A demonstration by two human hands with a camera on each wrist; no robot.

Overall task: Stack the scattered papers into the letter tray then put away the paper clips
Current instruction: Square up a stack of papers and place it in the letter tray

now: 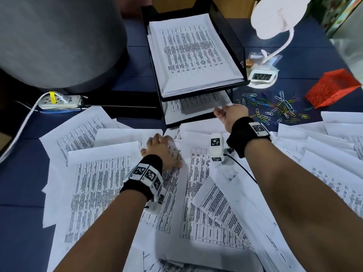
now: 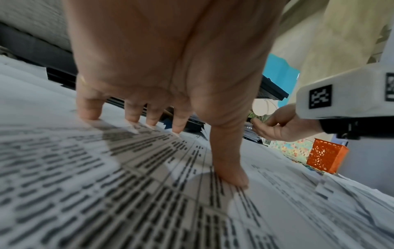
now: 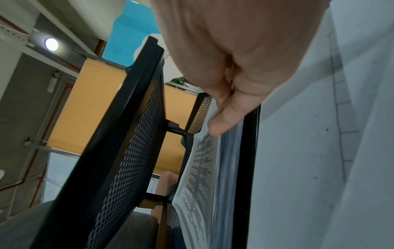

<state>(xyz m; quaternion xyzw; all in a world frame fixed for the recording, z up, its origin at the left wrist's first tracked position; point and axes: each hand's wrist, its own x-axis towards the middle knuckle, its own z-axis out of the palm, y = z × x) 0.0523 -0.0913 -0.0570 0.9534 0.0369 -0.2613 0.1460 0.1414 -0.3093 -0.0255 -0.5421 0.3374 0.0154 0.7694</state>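
Right hand [image 1: 231,114] at the front right corner of the lower tier of the tray [image 1: 225,36], its grip narrow: thumb and fingers pinch the near edge of the sheets [image 1: 196,107] lying in that tier. The right wrist view shows the thumb [image 3: 226,121] on top of the stack, which sits inside the black front lip. Left hand [image 1: 163,152] lies spread and flat, fingertips [image 2: 89,112] pressing the loose papers [image 1: 196,193] that cover the near half of the bench [image 1: 19,173]; its grip is wide and holds nothing.

The upper tier already carries a full stack. The step in hand appears to be seating sheets in the lower tier. To do it well: push the stack squarely back until its far edge meets the rear wall, keep the sheets flat under the mesh floor of the upper tier, and release only once no corner overhangs the lip. The left hand should gather the next batch by sliding sheets together, not lifting one at a time.

Clips [image 1: 275,108] lie scattered at the right, beside the red basket [image 1: 332,87], untouched.
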